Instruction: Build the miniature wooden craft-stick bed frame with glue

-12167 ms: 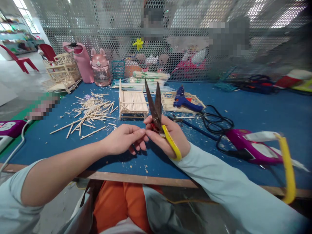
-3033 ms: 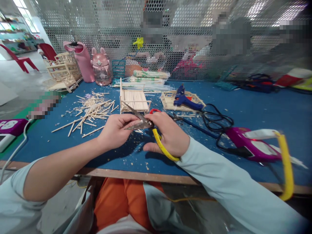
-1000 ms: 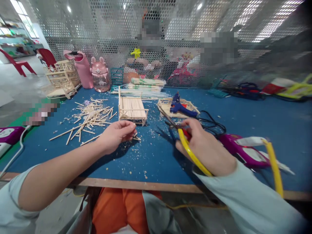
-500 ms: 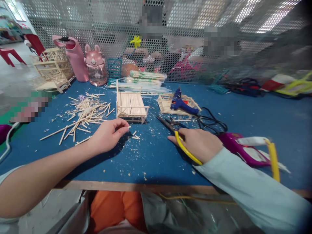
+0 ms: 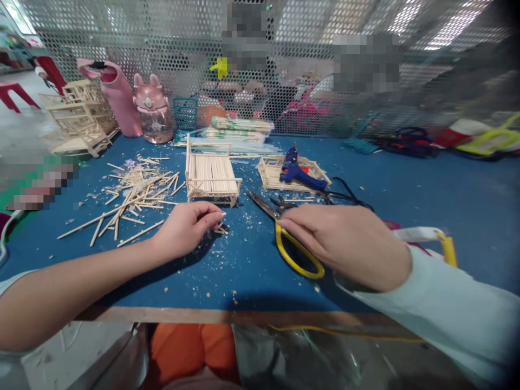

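My left hand (image 5: 189, 227) pinches a short piece of wooden stick (image 5: 223, 215) just in front of a small stick-built bed frame (image 5: 213, 174). Yellow-handled scissors (image 5: 298, 254) lie with their blades pointing away to the left, and my right hand (image 5: 341, 238) is closed at the top of their handle. Behind the scissors a blue glue gun (image 5: 298, 172) rests on a flat stick frame (image 5: 268, 174). Dark pliers (image 5: 282, 202) are partly hidden by my right hand. Loose sticks (image 5: 134, 203) form a pile left of the bed frame.
Scraps litter the blue table (image 5: 252, 287). At the back stand a pink bottle (image 5: 122, 100), a clear bottle with ears (image 5: 154, 116), stick bundles (image 5: 241, 127) and a perforated screen (image 5: 162, 49). Stick models (image 5: 79, 119) stand at the left, and a black cable (image 5: 351, 192) runs rightward.
My right hand has shifted right along the scissors, uncovering more of the yellow handle. My left hand has moved slightly right with the stick piece. The view has shifted a little.
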A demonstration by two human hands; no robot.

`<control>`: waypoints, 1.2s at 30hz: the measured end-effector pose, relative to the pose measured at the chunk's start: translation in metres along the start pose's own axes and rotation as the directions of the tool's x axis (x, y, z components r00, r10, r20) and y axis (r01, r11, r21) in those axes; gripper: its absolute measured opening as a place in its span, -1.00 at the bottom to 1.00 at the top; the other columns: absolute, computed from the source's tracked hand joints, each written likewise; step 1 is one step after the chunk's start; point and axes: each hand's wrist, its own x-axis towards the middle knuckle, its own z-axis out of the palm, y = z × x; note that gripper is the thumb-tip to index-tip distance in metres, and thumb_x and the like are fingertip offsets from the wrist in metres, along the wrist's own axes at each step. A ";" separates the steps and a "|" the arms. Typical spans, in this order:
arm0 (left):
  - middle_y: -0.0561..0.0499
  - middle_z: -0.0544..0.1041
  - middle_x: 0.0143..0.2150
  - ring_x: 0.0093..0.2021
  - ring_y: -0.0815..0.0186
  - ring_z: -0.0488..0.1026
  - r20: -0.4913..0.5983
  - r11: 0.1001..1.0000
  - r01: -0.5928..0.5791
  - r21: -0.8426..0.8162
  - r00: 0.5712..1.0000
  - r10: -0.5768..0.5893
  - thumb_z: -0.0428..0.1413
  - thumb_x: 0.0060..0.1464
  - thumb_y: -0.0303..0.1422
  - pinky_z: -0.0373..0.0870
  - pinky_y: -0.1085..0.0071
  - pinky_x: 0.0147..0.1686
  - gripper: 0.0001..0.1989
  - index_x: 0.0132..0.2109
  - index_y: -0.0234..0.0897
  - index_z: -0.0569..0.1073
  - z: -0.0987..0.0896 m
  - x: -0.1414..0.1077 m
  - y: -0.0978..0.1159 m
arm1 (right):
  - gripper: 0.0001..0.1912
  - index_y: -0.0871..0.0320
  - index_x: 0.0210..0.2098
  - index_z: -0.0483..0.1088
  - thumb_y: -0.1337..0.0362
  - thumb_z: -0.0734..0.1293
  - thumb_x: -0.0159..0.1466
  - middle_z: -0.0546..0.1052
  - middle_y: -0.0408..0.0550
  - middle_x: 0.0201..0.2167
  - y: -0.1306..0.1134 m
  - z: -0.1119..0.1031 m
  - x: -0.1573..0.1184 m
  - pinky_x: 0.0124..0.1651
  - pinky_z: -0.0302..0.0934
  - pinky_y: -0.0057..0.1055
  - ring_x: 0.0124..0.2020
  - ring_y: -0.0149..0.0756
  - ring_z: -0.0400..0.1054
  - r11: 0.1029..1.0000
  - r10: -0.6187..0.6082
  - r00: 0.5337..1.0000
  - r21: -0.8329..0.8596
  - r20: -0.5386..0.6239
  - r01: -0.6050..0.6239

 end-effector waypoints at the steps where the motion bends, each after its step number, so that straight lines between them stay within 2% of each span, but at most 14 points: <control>1: 0.06 0.51 -0.50 -0.49 0.43 0.36 -0.006 0.995 0.061 -0.083 0.998 -0.062 0.03 0.12 -0.30 0.27 0.49 -0.42 -0.79 -0.39 -0.30 0.47 0.000 0.001 0.002 | -0.69 0.11 -0.24 0.46 0.23 0.10 0.33 0.56 -0.05 -0.32 -0.005 -0.002 0.006 -0.36 0.17 -0.38 -0.30 -0.24 0.45 0.995 -0.059 0.992 0.076 -0.112 0.067; 4: 0.07 0.51 -0.51 -0.59 0.49 0.26 0.009 0.942 0.207 -0.266 0.977 -0.213 0.06 0.09 -0.29 0.21 0.51 -0.53 -0.80 -0.39 -0.30 0.47 0.001 0.005 0.008 | -0.70 0.18 -0.04 0.40 0.28 0.18 0.30 0.57 0.00 -0.22 -0.017 0.003 0.033 -0.27 0.18 -0.40 -0.24 -0.30 0.43 0.934 -0.207 0.930 0.221 -0.303 0.280; 7: 0.07 0.49 -0.53 -0.66 0.53 0.15 0.038 0.906 0.272 -0.325 0.961 -0.275 0.08 0.09 -0.28 0.08 0.52 -0.64 -0.80 -0.39 -0.31 0.48 0.000 0.007 0.009 | -0.77 0.19 -0.15 0.47 0.25 0.27 0.25 0.58 -0.06 -0.38 -0.023 0.016 0.057 -0.29 0.14 -0.40 -0.36 -0.34 0.42 0.875 -0.280 0.889 0.284 -0.363 0.391; 10: 0.07 0.48 -0.56 -0.67 0.53 0.15 0.057 0.895 0.288 -0.341 0.956 -0.286 0.06 0.10 -0.29 0.04 0.52 -0.65 -0.79 -0.40 -0.31 0.48 0.001 0.007 0.008 | -0.84 0.18 -0.26 0.49 0.28 0.30 0.23 0.57 -0.12 -0.45 -0.024 0.024 0.069 -0.29 0.14 -0.44 -0.42 -0.41 0.40 0.824 -0.240 0.881 0.394 -0.408 0.407; 15: 0.07 0.48 -0.53 -0.60 0.47 0.29 0.015 0.913 0.176 -0.367 0.983 -0.183 0.05 0.09 -0.33 0.20 0.48 -0.57 -0.84 -0.36 -0.29 0.47 0.005 0.007 0.003 | -0.82 0.16 -0.35 0.49 0.28 0.25 0.26 0.52 -0.12 -0.45 -0.022 0.026 0.070 -0.29 0.19 -0.48 -0.40 -0.43 0.36 0.762 -0.210 0.897 0.510 -0.389 0.400; 18: 0.09 0.42 -0.53 -0.53 0.42 0.33 -0.202 0.959 -0.011 -0.283 0.978 -0.049 0.04 0.11 -0.33 0.28 0.46 -0.50 -0.86 -0.22 -0.29 0.43 0.002 0.003 -0.003 | -0.78 0.12 -0.35 0.50 0.20 0.24 0.26 0.49 -0.02 -0.33 -0.018 0.032 0.073 -0.15 0.19 -0.31 -0.25 -0.29 0.32 0.860 -0.119 0.844 0.371 -0.522 0.351; 20: 0.09 0.37 -0.47 -0.49 0.42 0.30 -0.424 0.978 -0.184 -0.103 0.897 0.124 0.06 0.09 -0.35 0.28 0.46 -0.48 -0.82 -0.12 -0.26 0.37 -0.004 0.000 -0.009 | -0.77 0.10 -0.34 0.51 0.19 0.24 0.25 0.45 0.04 -0.17 -0.015 0.039 0.076 -0.04 0.15 -0.17 -0.10 -0.19 0.27 0.914 -0.054 0.793 0.289 -0.607 0.284; 22: 0.06 0.33 -0.36 -0.40 0.41 0.30 -0.590 0.952 -0.299 0.056 0.759 0.274 0.09 0.05 -0.41 0.29 0.45 -0.43 -0.76 -0.10 -0.23 0.30 -0.013 -0.001 -0.014 | -0.78 0.11 -0.33 0.50 0.22 0.22 0.26 0.38 0.06 -0.03 -0.012 0.043 0.079 0.03 0.12 -0.13 0.03 -0.15 0.22 0.917 -0.048 0.779 0.282 -0.625 0.283; 23: 0.06 0.31 -0.33 -0.37 0.40 0.30 -0.634 0.946 -0.314 0.087 0.715 0.295 0.10 0.03 -0.44 0.30 0.45 -0.41 -0.74 -0.10 -0.22 0.28 -0.017 0.000 -0.017 | -0.79 0.13 -0.32 0.49 0.24 0.22 0.26 0.36 0.08 0.00 -0.011 0.043 0.079 0.03 0.13 -0.14 0.06 -0.15 0.21 0.907 -0.048 0.779 0.299 -0.625 0.296; 24: 0.05 0.30 -0.32 -0.35 0.40 0.29 -0.660 0.944 -0.316 0.095 0.690 0.298 0.09 0.02 -0.47 0.30 0.45 -0.40 -0.74 -0.12 -0.21 0.26 -0.021 0.000 -0.019 | -0.79 0.15 -0.32 0.48 0.26 0.21 0.26 0.35 0.10 0.01 -0.009 0.040 0.078 0.02 0.15 -0.17 0.07 -0.16 0.21 0.898 -0.044 0.781 0.318 -0.624 0.305; 26: 0.06 0.27 -0.33 -0.35 0.40 0.28 -0.666 0.947 -0.312 0.081 0.689 0.284 0.08 0.01 -0.50 0.29 0.45 -0.40 -0.74 -0.13 -0.20 0.25 -0.026 0.002 -0.022 | -0.80 0.18 -0.33 0.45 0.28 0.20 0.26 0.41 0.12 -0.07 -0.004 0.029 0.071 -0.02 0.19 -0.23 -0.01 -0.19 0.28 0.893 -0.002 0.787 0.353 -0.617 0.279; 30: 0.06 0.29 -0.33 -0.36 0.39 0.27 -0.599 0.928 -0.359 0.099 0.723 0.344 0.08 -0.01 -0.52 0.30 0.41 -0.37 -0.71 -0.12 -0.21 0.25 -0.024 -0.002 -0.022 | -0.82 0.15 -0.37 0.37 0.26 0.17 0.26 0.47 -0.02 -0.39 0.011 -0.001 0.033 -0.18 0.22 -0.32 -0.32 -0.28 0.35 0.920 0.188 0.837 0.391 -0.513 0.033; 33: 0.04 0.33 -0.30 -0.34 0.37 0.30 -0.523 0.915 -0.387 0.117 0.759 0.388 0.08 0.00 -0.52 0.33 0.37 -0.33 -0.72 -0.11 -0.22 0.26 -0.019 -0.010 -0.019 | -0.77 0.12 -0.44 0.39 0.21 0.15 0.23 0.47 0.01 -0.37 0.018 0.000 -0.006 -0.20 0.24 -0.28 -0.32 -0.22 0.38 0.935 0.176 0.965 0.339 -0.193 -0.103; 36: 0.03 0.35 -0.29 -0.34 0.36 0.32 -0.453 0.910 -0.400 0.107 0.795 0.403 0.07 0.02 -0.53 0.35 0.34 -0.31 -0.72 -0.10 -0.22 0.26 -0.015 -0.015 -0.015 | -0.71 0.10 -0.45 0.41 0.21 0.11 0.25 0.50 0.03 -0.29 0.016 0.018 -0.036 -0.22 0.27 -0.28 -0.26 -0.19 0.42 0.909 0.220 0.974 0.349 0.060 -0.227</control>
